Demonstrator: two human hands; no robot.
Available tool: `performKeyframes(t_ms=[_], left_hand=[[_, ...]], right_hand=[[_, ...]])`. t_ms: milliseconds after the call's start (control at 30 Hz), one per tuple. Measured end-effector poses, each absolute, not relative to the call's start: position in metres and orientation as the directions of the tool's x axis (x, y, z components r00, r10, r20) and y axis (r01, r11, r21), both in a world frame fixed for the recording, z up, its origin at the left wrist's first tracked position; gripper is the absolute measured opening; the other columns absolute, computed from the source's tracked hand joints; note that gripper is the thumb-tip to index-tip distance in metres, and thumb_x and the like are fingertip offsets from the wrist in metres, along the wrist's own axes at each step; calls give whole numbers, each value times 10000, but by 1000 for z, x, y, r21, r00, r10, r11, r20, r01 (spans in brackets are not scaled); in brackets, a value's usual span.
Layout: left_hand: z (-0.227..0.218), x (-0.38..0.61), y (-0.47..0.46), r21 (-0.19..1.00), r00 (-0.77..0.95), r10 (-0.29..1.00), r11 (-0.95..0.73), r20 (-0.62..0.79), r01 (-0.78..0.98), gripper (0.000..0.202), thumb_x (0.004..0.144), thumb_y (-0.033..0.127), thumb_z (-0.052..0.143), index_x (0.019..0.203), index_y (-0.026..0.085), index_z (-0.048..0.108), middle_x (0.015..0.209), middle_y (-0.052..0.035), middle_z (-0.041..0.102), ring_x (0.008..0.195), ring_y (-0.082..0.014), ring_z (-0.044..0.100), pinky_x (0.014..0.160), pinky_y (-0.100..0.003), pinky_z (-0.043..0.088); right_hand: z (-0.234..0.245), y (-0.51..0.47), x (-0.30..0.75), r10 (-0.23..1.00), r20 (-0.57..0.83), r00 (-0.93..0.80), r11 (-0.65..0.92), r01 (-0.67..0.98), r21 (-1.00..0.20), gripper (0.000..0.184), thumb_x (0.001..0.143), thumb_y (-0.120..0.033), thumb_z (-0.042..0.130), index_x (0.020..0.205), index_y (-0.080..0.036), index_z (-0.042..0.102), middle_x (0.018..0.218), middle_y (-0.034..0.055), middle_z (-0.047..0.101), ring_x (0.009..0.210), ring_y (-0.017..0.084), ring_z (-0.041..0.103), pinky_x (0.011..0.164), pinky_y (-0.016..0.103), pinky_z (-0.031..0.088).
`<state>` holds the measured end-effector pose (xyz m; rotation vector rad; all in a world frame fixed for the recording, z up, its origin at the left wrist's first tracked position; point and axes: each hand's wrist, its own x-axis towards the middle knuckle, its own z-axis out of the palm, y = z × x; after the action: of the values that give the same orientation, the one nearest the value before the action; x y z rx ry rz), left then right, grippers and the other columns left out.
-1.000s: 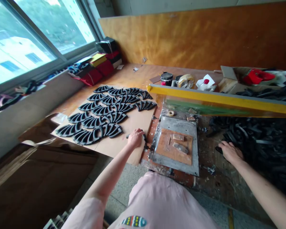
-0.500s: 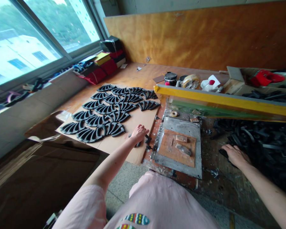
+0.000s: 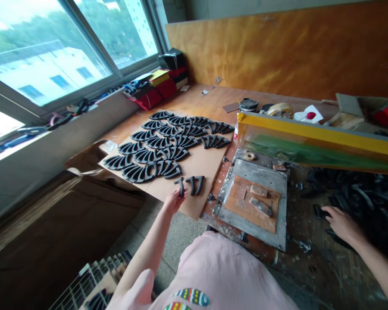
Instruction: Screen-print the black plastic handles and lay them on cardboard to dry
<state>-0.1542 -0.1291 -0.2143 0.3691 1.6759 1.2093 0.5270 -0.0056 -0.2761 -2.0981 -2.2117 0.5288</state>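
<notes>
Head view. Tan cardboard sheet (image 3: 198, 165) lies on wooden worktop (image 3: 210, 100), its near corner jutting past the worktop edge over the floor. Rows of black fan-shaped parts (image 3: 161, 144) cover the far and L areas of the sheet; bare card remains btw the last row and the near edge. The sheet's R edge runs just beside a stained strip carrying a steel plate (image 3: 261, 172).

L hand (image 3: 173, 200): at near edge of sheet, arm extended fwd from lower L. Fingers pinch one black curved part (image 3: 180, 186), held upright, so grip closed on it. Two matching curved parts (image 3: 195, 184) lie just beside it on the card, apart from the rows.

R hand (image 3: 342, 224): arm in from lower R, fingers spread downward at the edge of a heap of black curved pieces (image 3: 355, 202). Hold on any piece: cannot tell.

Surroundings: steel plate bears an orange-brown pad (image 3: 254, 206) w/ small blocks. Yellow-edged frame (image 3: 317, 134) w/ green mesh stands tilted above plate, btw the plate and a black-lidded tin (image 3: 248, 105) and tape roll (image 3: 280, 109) at back. Window (image 3: 51, 51) at far L; brown carton (image 3: 51, 232) below the sheet.
</notes>
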Motion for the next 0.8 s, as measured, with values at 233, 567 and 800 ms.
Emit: performKeyframes(t_ms=[233,567,800], left_hand=[[-239,-150,-131,799,-533,666,601,-522,-33,244,858,395,596,913,159,582,799,-51,670,650,-132,666,687,-288,567],[-232,-142,-112,492,-612,738,660,-284,567,305,836,397,555,1022,169,635,1097,-173,667,1085,-308,622,922,-413,443],[-213,-124,-129,381,-522,835,546,-173,746,376,899,407,485,1156,157,599,1186,-183,611,1120,-302,587,910,-393,445]], right_hand=[[-249,3,472,950,-160,267,-307,727,-613,264,784,-432,536,975,-251,561,989,209,646,956,314,627,826,440,455],[-202,-38,326,997,-76,-27,-52,507,-860,458,762,-533,620,1078,-203,583,905,66,624,585,152,538,490,295,460],[-193,-58,251,896,170,-409,434,733,-524,368,958,-324,390,1191,-259,668,1012,82,661,945,225,614,886,360,495]])
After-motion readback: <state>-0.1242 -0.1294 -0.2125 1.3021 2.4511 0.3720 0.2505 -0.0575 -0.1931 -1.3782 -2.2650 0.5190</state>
